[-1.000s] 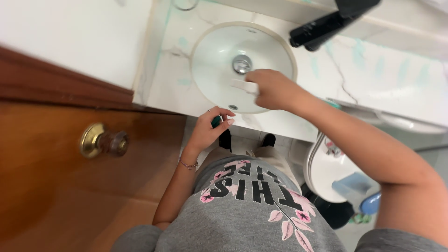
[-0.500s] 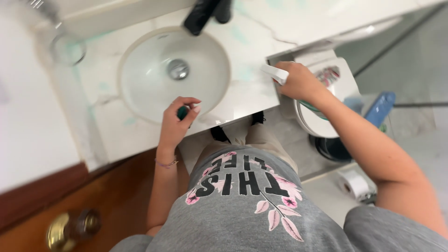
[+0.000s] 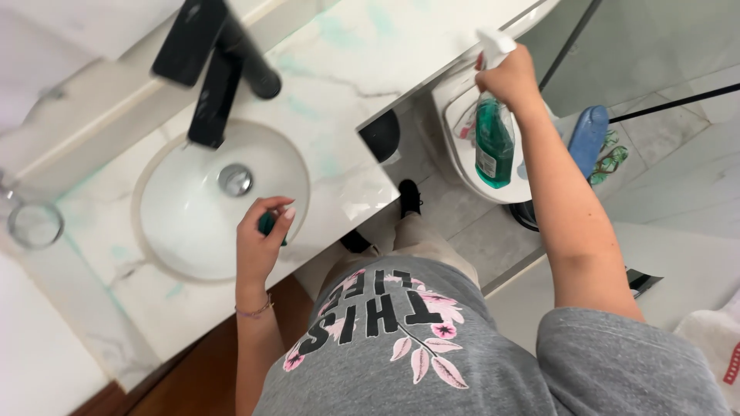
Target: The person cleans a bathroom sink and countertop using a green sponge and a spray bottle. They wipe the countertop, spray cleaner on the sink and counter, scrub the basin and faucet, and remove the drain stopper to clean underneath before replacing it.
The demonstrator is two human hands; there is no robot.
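Observation:
My left hand point(image 3: 260, 243) hovers over the near rim of the white round sink point(image 3: 193, 223) and is closed on a small dark green object point(image 3: 268, 223), mostly hidden by my fingers. My right hand point(image 3: 509, 77) is raised over the toilet point(image 3: 462, 131) to the right of the counter, gripping the white trigger head of a spray bottle point(image 3: 493, 142) filled with green liquid. The bottle hangs upright below my fist.
A black faucet point(image 3: 220, 73) stands behind the basin on the white marble counter point(image 3: 339, 100). A clear glass point(image 3: 32, 225) sits at the far left. A blue brush point(image 3: 587, 140) lies by the toilet. A black bin point(image 3: 381, 135) sits under the counter edge.
My right hand has swung from the counter edge to above the toilet, lifting the spray bottle. The view has shifted right. My left hand stays at the sink rim.

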